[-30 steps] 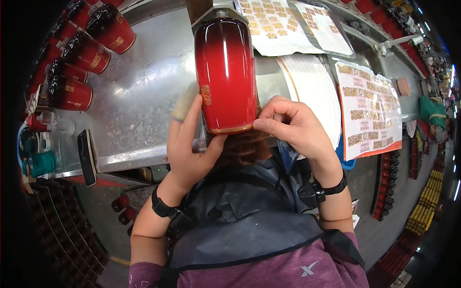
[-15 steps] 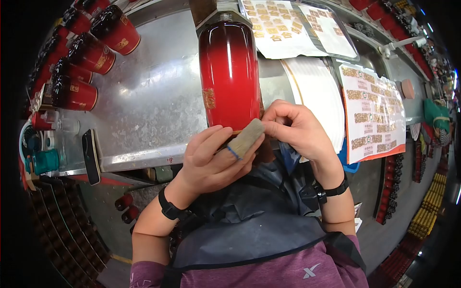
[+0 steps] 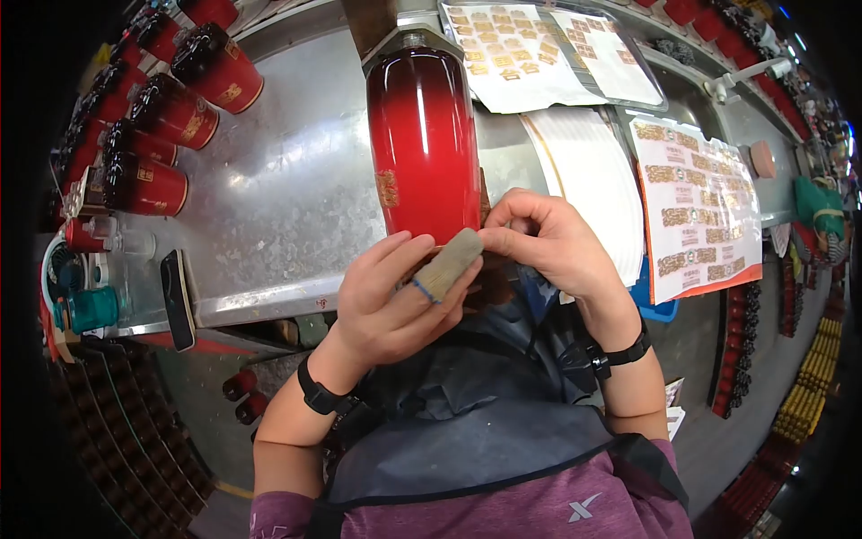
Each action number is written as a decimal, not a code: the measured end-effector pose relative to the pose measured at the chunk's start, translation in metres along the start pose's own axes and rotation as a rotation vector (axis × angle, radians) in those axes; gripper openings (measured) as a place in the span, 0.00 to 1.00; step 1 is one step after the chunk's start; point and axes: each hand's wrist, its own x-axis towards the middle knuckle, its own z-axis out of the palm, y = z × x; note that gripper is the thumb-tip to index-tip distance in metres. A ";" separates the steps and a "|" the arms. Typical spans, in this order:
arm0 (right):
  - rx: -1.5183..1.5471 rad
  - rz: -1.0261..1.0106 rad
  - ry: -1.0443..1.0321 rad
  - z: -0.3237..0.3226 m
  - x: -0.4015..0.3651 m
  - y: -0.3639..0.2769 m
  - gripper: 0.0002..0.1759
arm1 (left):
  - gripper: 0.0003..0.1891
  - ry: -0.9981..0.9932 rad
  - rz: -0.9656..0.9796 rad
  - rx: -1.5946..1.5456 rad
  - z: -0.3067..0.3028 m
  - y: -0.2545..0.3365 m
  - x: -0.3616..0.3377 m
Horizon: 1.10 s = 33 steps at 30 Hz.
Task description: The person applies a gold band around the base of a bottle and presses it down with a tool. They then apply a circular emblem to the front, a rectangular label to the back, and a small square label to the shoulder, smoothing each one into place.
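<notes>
A large red bottle, dark at its far end, lies lengthwise in front of me, with a gold emblem on its left side. My left hand is closed at the near end of the bottle, its fingers bent together. One of its fingers wears a beige cloth finger cover with a blue edge. Close beside that covered fingertip, my right hand pinches thumb and forefinger together. Whatever is between the fingers of either hand is too small or hidden to make out.
Sheets of gold decals lie at the back, and another printed sheet sits to the right. White paper is stacked beside my right hand. Several red bottles stand at left, near a phone on the metal table's edge.
My view has shifted slightly, so the bottle appears a little lower and further left. Both hands keep nearly the same pose at the bottle's near end.
</notes>
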 end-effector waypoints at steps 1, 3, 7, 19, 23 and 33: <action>-0.003 -0.008 0.004 0.000 0.000 0.000 0.11 | 0.19 -0.006 -0.031 0.010 0.003 0.002 0.004; -0.018 -0.018 0.010 0.000 -0.002 -0.003 0.10 | 0.20 -0.012 -0.061 0.017 0.007 0.000 0.008; 0.009 -0.005 0.034 -0.001 -0.012 -0.011 0.09 | 0.43 -0.027 -0.335 -0.117 0.011 -0.014 0.010; -0.014 -0.072 0.047 -0.007 -0.018 -0.013 0.08 | 0.41 0.037 -0.386 -0.163 0.017 -0.014 0.005; -0.044 -0.065 0.042 -0.006 -0.014 -0.014 0.08 | 0.40 0.023 -0.436 -0.206 0.017 -0.012 0.000; -0.032 -0.052 0.023 -0.001 -0.010 -0.016 0.05 | 0.36 0.027 -0.488 -0.255 0.013 -0.008 -0.002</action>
